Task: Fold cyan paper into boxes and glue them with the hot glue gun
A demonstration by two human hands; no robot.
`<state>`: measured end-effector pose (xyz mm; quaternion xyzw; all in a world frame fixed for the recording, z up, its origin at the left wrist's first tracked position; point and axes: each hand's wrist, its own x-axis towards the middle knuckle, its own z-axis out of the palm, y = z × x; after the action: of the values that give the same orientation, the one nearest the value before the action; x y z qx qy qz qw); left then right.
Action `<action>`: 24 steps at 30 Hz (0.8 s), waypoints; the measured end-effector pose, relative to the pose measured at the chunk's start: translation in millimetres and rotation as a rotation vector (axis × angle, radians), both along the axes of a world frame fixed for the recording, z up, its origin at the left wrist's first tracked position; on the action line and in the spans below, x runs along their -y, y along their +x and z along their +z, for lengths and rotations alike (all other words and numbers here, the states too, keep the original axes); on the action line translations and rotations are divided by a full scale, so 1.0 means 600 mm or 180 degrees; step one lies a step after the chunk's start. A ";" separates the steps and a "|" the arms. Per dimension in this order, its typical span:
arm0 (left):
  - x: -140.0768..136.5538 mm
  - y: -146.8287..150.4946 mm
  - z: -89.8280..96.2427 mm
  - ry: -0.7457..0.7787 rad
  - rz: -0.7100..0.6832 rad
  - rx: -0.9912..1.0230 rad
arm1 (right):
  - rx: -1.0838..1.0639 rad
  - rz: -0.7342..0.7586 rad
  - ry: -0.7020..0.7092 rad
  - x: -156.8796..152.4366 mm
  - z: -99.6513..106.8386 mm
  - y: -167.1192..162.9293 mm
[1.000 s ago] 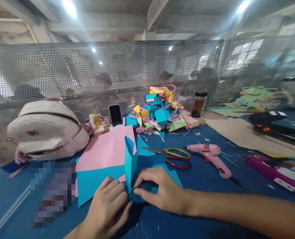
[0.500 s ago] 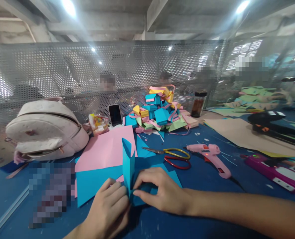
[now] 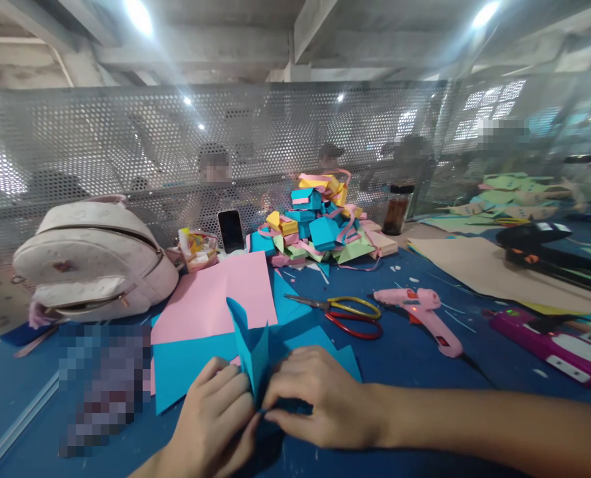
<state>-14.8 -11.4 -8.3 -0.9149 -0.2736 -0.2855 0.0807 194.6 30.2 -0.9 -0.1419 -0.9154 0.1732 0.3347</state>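
Note:
A folded sheet of blue paper (image 3: pixel 253 352) stands up between my two hands, its upper edges splayed apart. My left hand (image 3: pixel 223 411) is closed on its left side, the fingers curled. On the other side my right hand (image 3: pixel 315 398) pinches the paper's lower edge between thumb and forefinger, close to the left thumb. Part of the fold is hidden behind the fingers. Beyond the hands lie a pink sheet (image 3: pixel 216 292) and more blue sheets (image 3: pixel 186 365). Scissors (image 3: pixel 350 311) with one yellow and one red handle lie behind my right hand.
A pink glue gun (image 3: pixel 420 309) and a purple power strip (image 3: pixel 549 348) lie to the right. Folded paper boxes (image 3: pixel 320 226) are heaped at the back. A white backpack (image 3: pixel 91 259), a phone (image 3: pixel 231 230), a bottle (image 3: pixel 399 209) and a black stapler (image 3: pixel 539 242) surround the work area.
The folded blue paper has tilted left and its top edges have spread wider. My right hand has moved slightly down and toward the left hand. Tools and heap have not moved.

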 end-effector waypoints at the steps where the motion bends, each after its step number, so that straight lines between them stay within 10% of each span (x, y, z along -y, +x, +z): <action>1: 0.000 0.001 0.000 0.0057 -0.0006 0.0002 | 0.0030 -0.0017 0.0024 0.000 -0.001 0.000; 24: -0.009 0.002 -0.016 0.0436 -0.0131 0.0088 | 0.0098 0.0032 -0.0019 -0.002 -0.005 0.001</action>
<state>-13.7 -6.2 -17.7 -0.9086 -0.2357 -0.3179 0.1334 195.1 31.3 -4.0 -0.1410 -0.9206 0.1754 0.3192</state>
